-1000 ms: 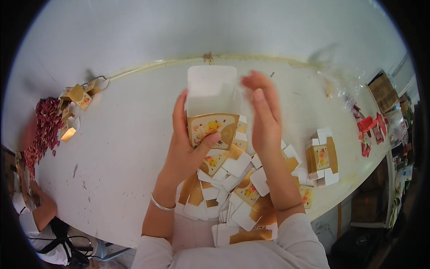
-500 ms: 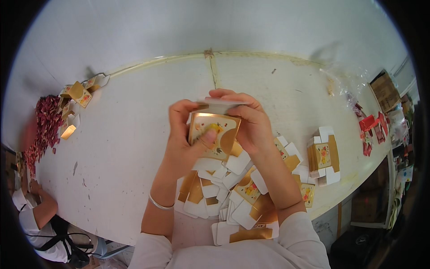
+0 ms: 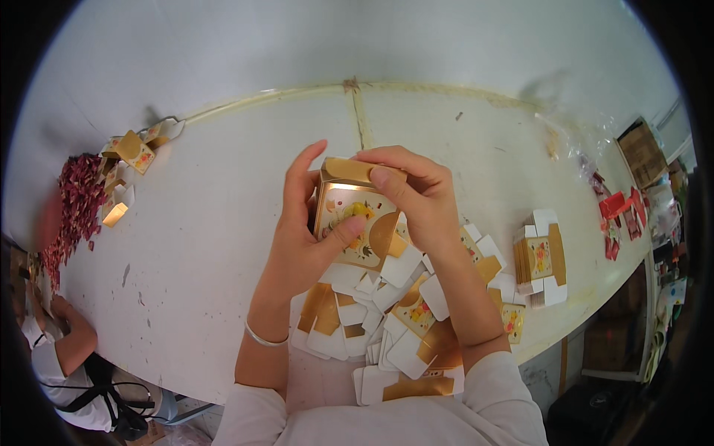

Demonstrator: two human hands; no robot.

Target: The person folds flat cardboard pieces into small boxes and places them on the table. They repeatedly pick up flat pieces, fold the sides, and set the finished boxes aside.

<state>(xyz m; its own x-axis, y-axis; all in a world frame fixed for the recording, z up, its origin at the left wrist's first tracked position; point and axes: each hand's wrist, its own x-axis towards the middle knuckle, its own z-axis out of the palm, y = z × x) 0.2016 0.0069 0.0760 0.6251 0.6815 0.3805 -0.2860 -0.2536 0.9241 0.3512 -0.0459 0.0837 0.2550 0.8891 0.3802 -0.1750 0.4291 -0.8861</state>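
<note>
Between my two hands is a small gold and cream cardboard box [image 3: 351, 215] with a printed fruit-and-flower picture. My left hand [image 3: 297, 230] grips its left side, thumb lying across the printed front and one finger sticking up past the top corner. At the top edge, my right hand [image 3: 416, 193] presses its thumb on the gold end flap, which lies folded over; its other fingers are behind the box. Below, a loose heap of flat unfolded cartons [image 3: 387, 320], white and gold, covers the table in front of me, partly under my right forearm.
A neat stack of flat cartons [image 3: 537, 259] stands at the right. Several made-up boxes [image 3: 135, 152] lie far left beside a pile of dark red pieces [image 3: 74, 201]. Red scraps [image 3: 613, 207] and clear plastic lie at the far right. A co-worker's arm [image 3: 74, 338] reaches in at the left edge.
The box's top flap, raised and white before, is now folded down, with its gold side showing. My right thumb has come onto it, and a left finger has lifted off the corner.
</note>
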